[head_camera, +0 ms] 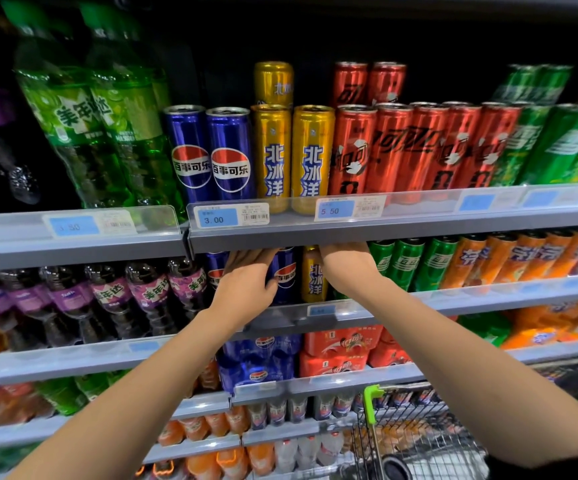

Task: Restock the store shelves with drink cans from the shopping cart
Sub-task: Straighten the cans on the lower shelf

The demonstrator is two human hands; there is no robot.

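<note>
Under the shelf lip, left hand [246, 284] fingers [249, 259] seemingly touch blue can [285, 275].

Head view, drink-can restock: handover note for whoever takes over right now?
Left hand: reaching into the second shelf down, fingers wrapped around a blue cola can at the shelf front.
Right hand: pushed in under the upper shelf edge next to the yellow can; its fingers are hidden, so any grip is unclear.
Shopping cart: lower right, contents too blurred to count.
Done: top can row looks full at the front.
Left: seat the blue can, then keep moving cans over from the cart.
</note>
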